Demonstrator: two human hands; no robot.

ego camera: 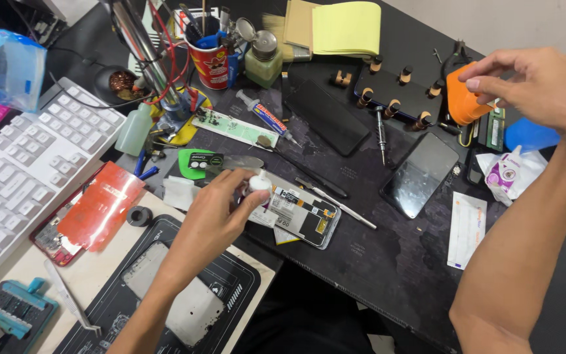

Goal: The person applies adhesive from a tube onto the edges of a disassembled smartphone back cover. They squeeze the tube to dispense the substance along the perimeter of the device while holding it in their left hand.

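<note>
Our left hand (214,219) pinches a small white dropper bottle (257,185), its long axis roughly upright and its nozzle tipped toward twelve o'clock, just above the opened phone (302,216) at three o'clock of the hand; we judge this keeps the tip over the exposed board. Our right hand (535,88), fingers curled, touches an orange cap-like container (463,98) at its nine o'clock. A dark phone screen (420,174) lies between the hands on the black mat (375,275).

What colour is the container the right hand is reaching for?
Orange; the container under the right hand shows clearly in the head view.
</note>
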